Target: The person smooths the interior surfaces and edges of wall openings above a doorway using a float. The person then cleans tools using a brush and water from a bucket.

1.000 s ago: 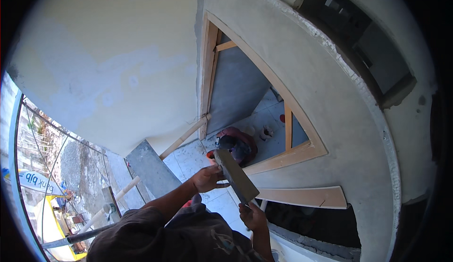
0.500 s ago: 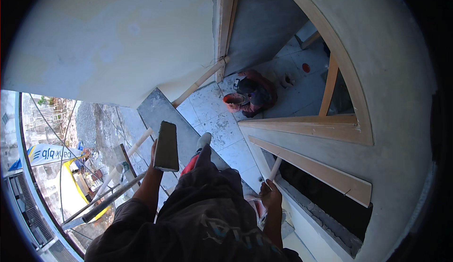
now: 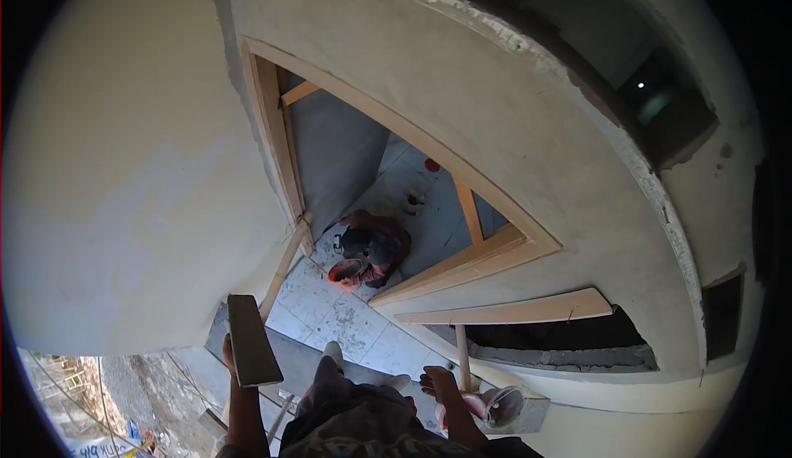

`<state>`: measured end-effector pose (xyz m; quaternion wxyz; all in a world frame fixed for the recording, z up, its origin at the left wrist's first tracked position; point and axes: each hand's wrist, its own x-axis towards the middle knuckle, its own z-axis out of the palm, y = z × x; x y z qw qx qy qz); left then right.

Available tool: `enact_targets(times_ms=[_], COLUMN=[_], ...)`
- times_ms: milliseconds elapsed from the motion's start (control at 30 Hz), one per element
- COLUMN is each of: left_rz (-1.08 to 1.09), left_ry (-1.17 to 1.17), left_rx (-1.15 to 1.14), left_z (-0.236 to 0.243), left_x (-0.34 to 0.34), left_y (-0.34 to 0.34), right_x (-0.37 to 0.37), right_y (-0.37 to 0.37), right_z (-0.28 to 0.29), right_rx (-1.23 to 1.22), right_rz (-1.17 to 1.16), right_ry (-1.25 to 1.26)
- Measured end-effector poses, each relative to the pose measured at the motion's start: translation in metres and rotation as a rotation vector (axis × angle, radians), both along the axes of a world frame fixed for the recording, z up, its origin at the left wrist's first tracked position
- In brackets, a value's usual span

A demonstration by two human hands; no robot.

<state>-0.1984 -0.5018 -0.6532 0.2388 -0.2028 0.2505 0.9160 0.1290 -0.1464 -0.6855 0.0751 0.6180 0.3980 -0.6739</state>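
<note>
In the head view my left hand [image 3: 233, 361] grips a grey, mortar-stained rectangular float [image 3: 252, 338], held out at the lower left. My right hand [image 3: 440, 386] is at lower centre, fingers loosely bent and apart with nothing visible in them, beside an upright pale pole [image 3: 462, 351]. Below that hand sit a clear-looking bucket [image 3: 504, 406] and a red-and-white container [image 3: 469, 407]. My feet [image 3: 332, 352] stand near the grey plank edge [image 3: 371, 362].
A co-worker [image 3: 375, 247] crouches on tiles [image 3: 299, 297] in the wood-framed doorway [image 3: 412, 128], holding an orange bucket [image 3: 342, 271]. A slanted pole [image 3: 280, 272] leans by the left wall [image 3: 140, 169]. A long board [image 3: 503, 308] spans a dark opening. Scaffolding and outdoor ground [image 3: 107, 392] lie lower left.
A second ago both hands were at the float; half a second ago my right hand was at the pale pole. Now it is off the pole, fingers loose, and the view has swung upward.
</note>
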Motion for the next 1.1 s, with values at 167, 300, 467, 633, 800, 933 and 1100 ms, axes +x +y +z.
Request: enact_targets(times_ms=[167,300,467,633,800,933,1100], left_rz=[-0.333,-0.372,-0.330,-0.360,-0.282,-0.388,-0.397], left_ry=[0.727,1.213,1.862,2.032,2.219,2.251,2.237], left_rx=[-0.257,-0.530,-0.989,-1.360,-1.460,-1.447,-1.545], left_z=[0.151,0.340,0.493,0.569,0.584,0.572,0.570], left_x=[-0.088,-0.101,-0.067,-0.043,-0.033,-0.010,0.016], left_y=[0.058,0.132,0.199,0.269,0.311,0.345,0.381], right_x=[-0.017,-0.030,-0.049,-0.036,0.005,0.039,0.076], right_y=[-0.013,-0.007,0.035,0.052,0.032,0.011,0.016], right_z=[0.010,0.041,0.111,0.126,0.083,0.056,0.040], right_rx=[0.077,0.188,0.487,0.597,0.411,0.281,0.200], right_rz=[-0.013,0.023,0.012,-0.040,-0.083,-0.044,-0.054], right_ry=[0.088,0.208,0.377,0.419,0.405,0.335,0.405])
